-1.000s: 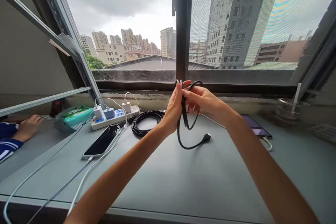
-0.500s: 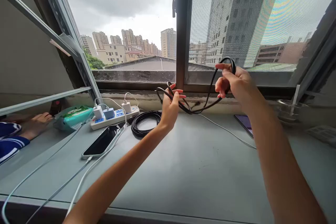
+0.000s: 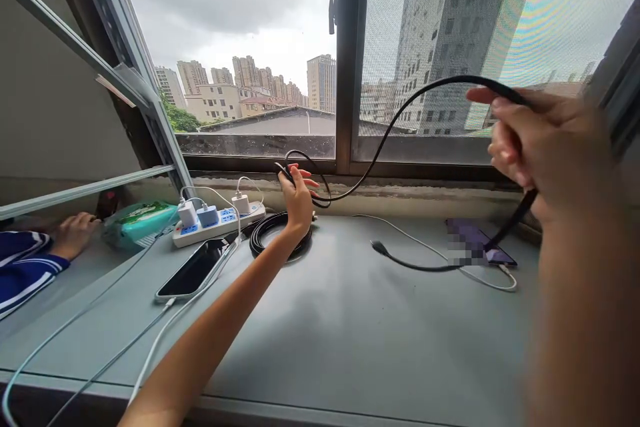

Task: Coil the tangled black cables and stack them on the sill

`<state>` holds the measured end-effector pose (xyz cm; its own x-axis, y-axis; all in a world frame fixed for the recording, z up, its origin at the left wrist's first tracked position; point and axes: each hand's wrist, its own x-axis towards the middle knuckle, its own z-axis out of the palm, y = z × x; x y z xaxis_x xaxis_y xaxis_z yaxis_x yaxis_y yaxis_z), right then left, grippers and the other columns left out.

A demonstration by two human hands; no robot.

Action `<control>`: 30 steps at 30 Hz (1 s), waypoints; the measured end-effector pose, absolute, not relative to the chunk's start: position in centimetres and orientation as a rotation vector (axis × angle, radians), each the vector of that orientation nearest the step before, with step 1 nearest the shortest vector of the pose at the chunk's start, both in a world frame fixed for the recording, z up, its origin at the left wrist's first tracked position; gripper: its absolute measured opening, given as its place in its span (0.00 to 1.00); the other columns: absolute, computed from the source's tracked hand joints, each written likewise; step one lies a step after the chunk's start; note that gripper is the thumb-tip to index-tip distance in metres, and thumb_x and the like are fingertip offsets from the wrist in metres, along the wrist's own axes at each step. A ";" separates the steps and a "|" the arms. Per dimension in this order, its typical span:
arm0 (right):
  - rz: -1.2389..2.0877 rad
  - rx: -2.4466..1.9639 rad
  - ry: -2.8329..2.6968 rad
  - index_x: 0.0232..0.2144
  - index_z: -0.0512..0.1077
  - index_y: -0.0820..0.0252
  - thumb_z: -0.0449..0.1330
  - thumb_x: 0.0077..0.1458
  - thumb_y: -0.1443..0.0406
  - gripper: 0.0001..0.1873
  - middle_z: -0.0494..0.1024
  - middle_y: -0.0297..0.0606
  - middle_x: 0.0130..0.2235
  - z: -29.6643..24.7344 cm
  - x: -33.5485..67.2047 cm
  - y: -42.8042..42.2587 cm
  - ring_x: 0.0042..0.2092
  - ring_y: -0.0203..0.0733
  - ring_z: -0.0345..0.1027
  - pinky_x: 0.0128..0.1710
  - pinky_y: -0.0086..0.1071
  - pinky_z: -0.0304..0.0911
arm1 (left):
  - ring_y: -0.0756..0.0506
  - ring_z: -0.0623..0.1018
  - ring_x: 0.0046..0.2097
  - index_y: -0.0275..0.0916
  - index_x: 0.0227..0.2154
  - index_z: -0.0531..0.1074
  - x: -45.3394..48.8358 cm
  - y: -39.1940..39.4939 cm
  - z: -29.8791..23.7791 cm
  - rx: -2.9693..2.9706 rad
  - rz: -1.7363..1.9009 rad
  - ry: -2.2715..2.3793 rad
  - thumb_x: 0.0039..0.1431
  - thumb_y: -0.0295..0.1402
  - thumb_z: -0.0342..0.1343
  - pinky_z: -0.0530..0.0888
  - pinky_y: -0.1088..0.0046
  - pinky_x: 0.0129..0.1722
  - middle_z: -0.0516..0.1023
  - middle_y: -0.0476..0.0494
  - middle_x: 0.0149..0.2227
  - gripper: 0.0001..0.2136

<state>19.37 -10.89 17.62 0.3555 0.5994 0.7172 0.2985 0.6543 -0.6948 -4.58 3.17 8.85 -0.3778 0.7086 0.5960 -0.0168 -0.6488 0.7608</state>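
Observation:
A black cable (image 3: 383, 140) stretches in an arc between my two hands above the desk. My left hand (image 3: 299, 203) is closed round a small loop of it near the window sill. Raised at the right, my right hand (image 3: 545, 147) grips another stretch, slightly blurred by motion. From below that hand the cable's free end hangs down, with a black plug (image 3: 380, 248) just over or on the desk; I cannot tell which. Behind my left wrist lies a second, coiled black cable (image 3: 260, 237).
A white power strip (image 3: 220, 221) with chargers stands by the wall, a phone (image 3: 195, 270) before it. A purple-screened phone (image 3: 500, 255) lies at the right. Another person's hand (image 3: 75, 235) rests at the left beside a green tissue pack (image 3: 145, 223). White charging cords cross the desk (image 3: 350, 347).
My right hand has moved right and nearer to me, pulling the cable into a longer arc. My left hand has shifted a little left. The plug end now hangs out over the desk.

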 end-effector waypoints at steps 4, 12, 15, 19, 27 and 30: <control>0.249 -0.815 -1.152 0.37 0.79 0.62 0.59 0.51 0.69 0.11 0.57 0.24 0.13 17.9 19.6 -11.4 0.12 0.24 0.44 0.08 0.25 0.35 | 0.55 0.71 0.23 0.41 0.39 0.59 -5.2 3.3 9.0 1.433 2.099 0.997 0.61 0.52 0.41 0.65 0.79 0.19 0.69 0.49 0.32 0.19; 0.109 -0.636 -0.896 0.31 0.78 0.61 0.54 0.47 0.72 0.13 0.58 0.25 0.13 18.2 18.7 -11.2 0.11 0.28 0.44 0.08 0.29 0.31 | 0.54 0.71 0.24 0.39 0.49 0.60 -5.1 2.9 8.8 1.438 2.033 0.925 0.61 0.53 0.40 0.67 0.80 0.16 0.70 0.47 0.33 0.24; 0.067 -0.629 -0.886 0.35 0.78 0.60 0.53 0.50 0.71 0.15 0.57 0.26 0.13 18.1 18.4 -11.3 0.12 0.29 0.44 0.08 0.31 0.32 | 0.55 0.70 0.23 0.40 0.48 0.60 -4.7 2.6 8.8 1.472 2.074 0.888 0.62 0.50 0.41 0.66 0.81 0.17 0.69 0.48 0.33 0.20; -0.104 -0.564 -0.891 0.35 0.77 0.61 0.51 0.52 0.71 0.15 0.59 0.27 0.16 17.8 18.4 -10.5 0.13 0.27 0.46 0.09 0.28 0.34 | 0.55 0.69 0.22 0.42 0.46 0.59 -4.0 1.7 9.1 1.504 2.107 0.771 0.63 0.47 0.43 0.65 0.80 0.17 0.68 0.50 0.32 0.16; -0.167 -0.689 -1.369 0.63 0.51 0.45 0.54 0.58 0.65 0.33 0.74 0.33 0.35 17.0 17.6 -9.7 0.19 0.27 0.59 0.13 0.23 0.52 | 0.52 0.71 0.26 0.42 0.37 0.65 -2.7 -1.4 10.4 1.537 1.933 0.550 0.59 0.50 0.45 0.65 0.77 0.16 0.67 0.47 0.34 0.16; 0.036 -0.770 -1.555 0.65 0.43 0.40 0.56 0.58 0.61 0.38 0.74 0.33 0.35 16.7 17.1 -9.4 0.18 0.29 0.61 0.10 0.23 0.48 | 0.51 0.72 0.28 0.42 0.41 0.67 -2.3 -2.2 10.7 1.543 1.859 0.562 0.59 0.51 0.44 0.66 0.77 0.18 0.70 0.46 0.36 0.18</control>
